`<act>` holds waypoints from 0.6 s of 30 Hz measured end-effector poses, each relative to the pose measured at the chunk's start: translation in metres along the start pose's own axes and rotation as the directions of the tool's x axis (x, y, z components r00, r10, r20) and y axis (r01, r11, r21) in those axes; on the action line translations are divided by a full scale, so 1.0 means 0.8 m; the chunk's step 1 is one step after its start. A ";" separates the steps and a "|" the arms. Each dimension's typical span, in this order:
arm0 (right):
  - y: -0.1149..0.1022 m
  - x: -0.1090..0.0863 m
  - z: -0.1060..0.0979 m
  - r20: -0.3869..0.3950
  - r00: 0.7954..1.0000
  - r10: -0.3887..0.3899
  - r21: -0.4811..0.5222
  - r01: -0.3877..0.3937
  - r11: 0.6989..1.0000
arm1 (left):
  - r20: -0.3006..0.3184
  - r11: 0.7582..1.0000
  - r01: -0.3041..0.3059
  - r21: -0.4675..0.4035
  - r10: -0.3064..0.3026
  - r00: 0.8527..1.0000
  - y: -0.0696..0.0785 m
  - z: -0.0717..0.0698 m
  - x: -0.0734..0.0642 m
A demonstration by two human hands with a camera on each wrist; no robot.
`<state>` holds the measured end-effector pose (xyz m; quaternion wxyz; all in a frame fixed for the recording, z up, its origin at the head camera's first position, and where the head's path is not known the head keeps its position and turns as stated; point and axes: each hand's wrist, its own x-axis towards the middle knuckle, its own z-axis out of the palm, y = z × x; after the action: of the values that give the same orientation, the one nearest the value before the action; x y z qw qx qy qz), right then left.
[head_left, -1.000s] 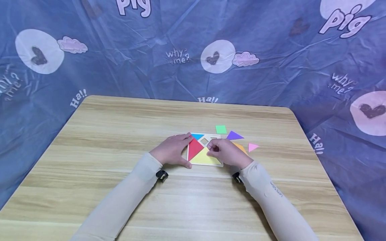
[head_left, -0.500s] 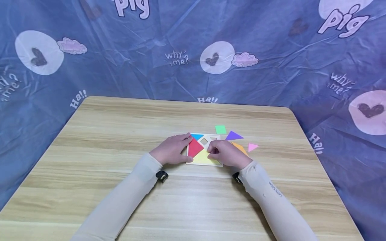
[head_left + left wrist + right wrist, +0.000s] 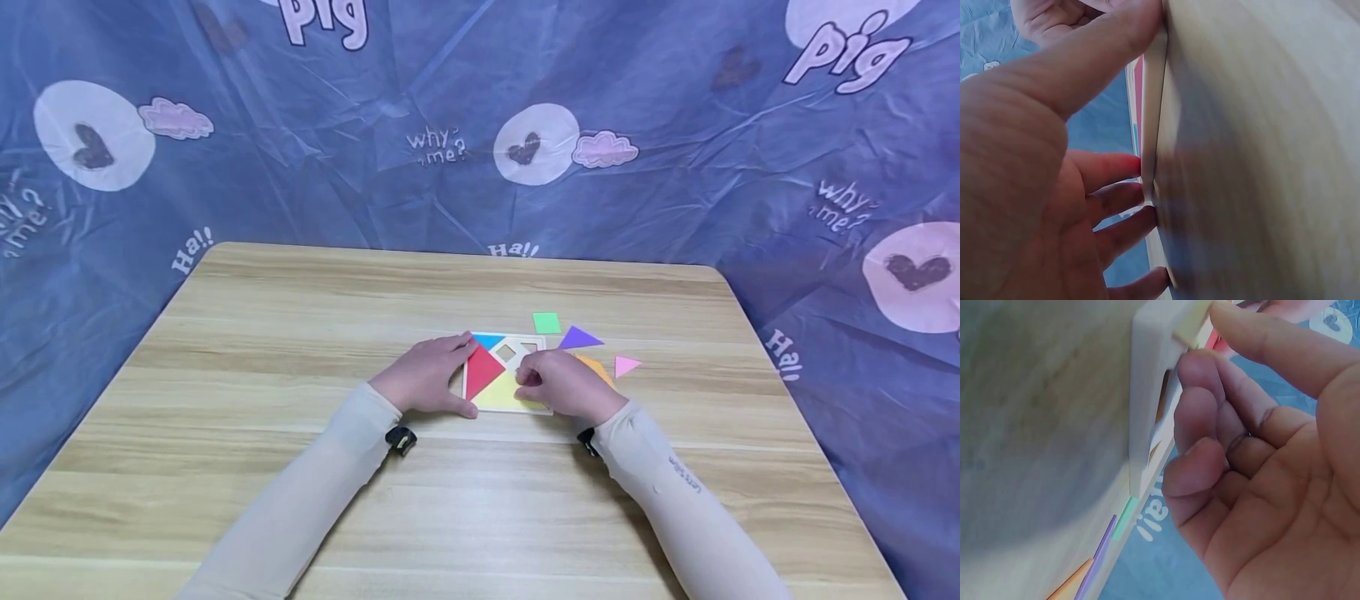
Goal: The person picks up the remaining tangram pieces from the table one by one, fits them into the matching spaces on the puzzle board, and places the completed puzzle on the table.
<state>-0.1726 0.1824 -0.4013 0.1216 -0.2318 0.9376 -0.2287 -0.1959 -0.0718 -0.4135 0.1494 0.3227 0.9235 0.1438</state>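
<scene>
remote view: tray (image 3: 513, 340) is flat on the desk (image 3: 337, 333), between my two hands. left hand (image 3: 427, 375): thumb and fingers spread, fingertips on the tray's left edge, bracing it. right hand (image 3: 566, 383): fingers curled in, thumb at the yellow piece (image 3: 497, 394); whether it really pinches it, i can't tell. hands apart from each other.

yellow piece is in the near part of the tray, its right side hidden under my right hand in the head view; right wrist view has one corner at the tray rim, looks a bit raised. red piece (image 3: 482, 372) and blue piece (image 3: 489, 340) also in the tray, square slot (image 3: 506, 353) bare.

handling, my guess: pieces thin, light, stiff, smooth-faced, so flat fingertips may slide. not very fragile, but thin corners could chip if forced. i'd take the yellow piece by its edges near a corner, thumb against fingers, then press from above to seat it. tray looks light too and could skid; keep the left hand on the rim.

green square (image 3: 547, 323), purple triangle (image 3: 580, 337), orange piece (image 3: 596, 369), pink triangle (image 3: 627, 366) lie loose on the right; flat, so lift by an edge.
</scene>
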 end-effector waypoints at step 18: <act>0.037 -0.017 -0.049 -0.144 0.988 0.052 0.008 -0.051 0.999 | 0.001 1.000 -0.001 0.012 0.001 1.000 -0.002 0.002 0.003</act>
<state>-0.1855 0.2272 -0.3799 0.0599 -0.1902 0.9492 -0.2436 -0.1977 -0.0715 -0.4162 0.1479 0.3241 0.9241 0.1381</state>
